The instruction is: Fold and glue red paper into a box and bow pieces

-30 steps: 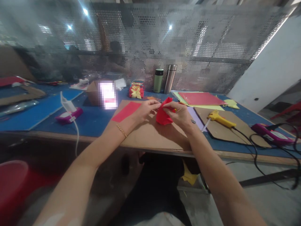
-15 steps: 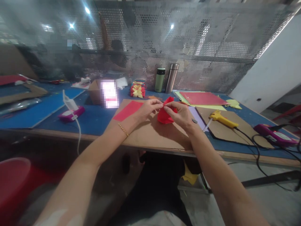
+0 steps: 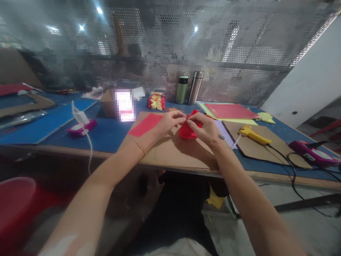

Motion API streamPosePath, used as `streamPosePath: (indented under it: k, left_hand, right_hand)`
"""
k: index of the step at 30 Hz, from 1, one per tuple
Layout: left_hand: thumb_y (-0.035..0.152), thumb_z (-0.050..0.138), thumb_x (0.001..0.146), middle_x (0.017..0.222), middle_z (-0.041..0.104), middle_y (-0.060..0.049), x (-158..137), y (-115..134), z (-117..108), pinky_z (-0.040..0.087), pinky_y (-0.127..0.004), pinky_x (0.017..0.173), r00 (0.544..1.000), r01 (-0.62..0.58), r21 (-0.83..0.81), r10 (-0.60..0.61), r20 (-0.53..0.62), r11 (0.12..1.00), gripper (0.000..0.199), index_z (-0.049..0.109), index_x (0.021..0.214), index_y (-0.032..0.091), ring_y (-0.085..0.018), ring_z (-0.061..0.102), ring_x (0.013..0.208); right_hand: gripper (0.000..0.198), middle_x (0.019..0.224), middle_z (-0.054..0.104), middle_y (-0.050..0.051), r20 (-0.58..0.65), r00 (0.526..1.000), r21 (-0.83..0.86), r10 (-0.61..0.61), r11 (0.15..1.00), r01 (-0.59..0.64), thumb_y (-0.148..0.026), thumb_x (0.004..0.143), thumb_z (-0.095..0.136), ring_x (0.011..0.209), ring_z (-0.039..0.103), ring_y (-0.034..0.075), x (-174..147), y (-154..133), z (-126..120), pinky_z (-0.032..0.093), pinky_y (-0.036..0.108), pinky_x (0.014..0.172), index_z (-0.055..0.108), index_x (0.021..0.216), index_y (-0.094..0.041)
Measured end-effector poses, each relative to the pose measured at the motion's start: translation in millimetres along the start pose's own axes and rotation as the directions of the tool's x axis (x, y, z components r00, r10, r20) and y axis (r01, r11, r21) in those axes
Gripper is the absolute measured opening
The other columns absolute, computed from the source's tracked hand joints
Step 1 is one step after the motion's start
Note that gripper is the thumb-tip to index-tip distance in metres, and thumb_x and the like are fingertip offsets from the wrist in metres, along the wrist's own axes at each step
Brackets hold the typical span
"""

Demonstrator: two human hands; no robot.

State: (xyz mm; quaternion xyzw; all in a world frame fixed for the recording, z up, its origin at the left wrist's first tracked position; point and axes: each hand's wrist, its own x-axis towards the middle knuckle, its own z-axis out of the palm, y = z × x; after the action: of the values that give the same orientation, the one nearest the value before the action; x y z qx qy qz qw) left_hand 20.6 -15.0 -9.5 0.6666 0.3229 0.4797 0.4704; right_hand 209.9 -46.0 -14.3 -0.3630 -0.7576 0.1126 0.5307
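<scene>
Both hands meet at the centre of the frame over a brown cardboard sheet (image 3: 173, 153) lying on the blue table (image 3: 106, 137). The left hand (image 3: 167, 122) and the right hand (image 3: 206, 129) each pinch the upper edge of a folded piece of red paper (image 3: 186, 131), fingertips nearly touching one another above it; the grip of both is narrow and closed on the paper. The paper is held just above the cardboard, its lower part hanging toward the sheet.

A flat red paper rectangle (image 3: 145, 125) lies on the cardboard, just left of the left hand. Right of centre, a yellow glue gun (image 3: 250, 133) rests on a second brown cardboard piece (image 3: 266, 149), its black cable (image 3: 290, 167) trailing toward the right edge. A purple device (image 3: 313, 154) sits at far right; a similar purple device (image 3: 80, 128) with a white part sits at left.

At upper centre stand a green flask (image 3: 182, 89) and a steel flask (image 3: 196, 88), side by side. A small red and yellow gift box (image 3: 156, 102) lies to their left. Red and yellow-green sheets (image 3: 229, 112) are stacked at upper right.
</scene>
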Motion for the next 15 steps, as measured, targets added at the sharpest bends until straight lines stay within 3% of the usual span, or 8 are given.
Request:
streamPosePath:
  k: [7, 12, 15]
  left_hand:
    - [0.022, 0.074, 0.084, 0.087, 0.07, -0.003, 2.1, -5.9, -0.9, 0.048, -0.033, 0.076, 1.0, 0.011, 0.001, -0.011, 0.013, 1.0, 0.004, 0.073, 0.087, 0.02, -0.016, 0.06, 0.078]
    - [0.022, 0.074, 0.084, 0.086, 0.072, -0.004, 1.5, -5.2, 0.0, 0.049, -0.032, 0.075, 1.0, 0.012, -0.004, -0.012, -0.002, 1.0, 0.003, 0.073, 0.086, 0.021, -0.016, 0.061, 0.079]
    - [0.02, 0.073, 0.084, 0.089, 0.074, -0.004, 0.3, -4.9, 0.5, 0.05, -0.032, 0.078, 1.0, -0.002, 0.001, 0.002, 0.008, 1.0, 0.006, 0.075, 0.089, 0.02, -0.016, 0.063, 0.081]
  right_hand:
    - [0.014, 0.087, 0.077, 0.004, -0.027, 0.999, 0.053, 0.039, 0.998, -0.038, -0.035, 0.088, 0.069, 0.079, 0.071, 0.021, -1.7, 8.5, 8.5, 0.057, 0.036, 0.078, 0.067, 0.096, -0.023]
    - [0.031, 0.082, 0.074, 0.0, -0.037, 0.999, 0.031, 0.03, 0.999, -0.029, -0.03, 0.087, 0.069, 0.077, 0.072, 0.021, -1.7, 10.9, 9.7, 0.058, 0.038, 0.079, 0.063, 0.117, -0.025]
    - [0.03, 0.082, 0.073, 0.0, -0.04, 0.999, 0.018, 0.011, 1.0, -0.011, -0.031, 0.088, 0.069, 0.079, 0.072, 0.022, -1.5, 10.5, 8.4, 0.059, 0.039, 0.082, 0.064, 0.118, -0.026]
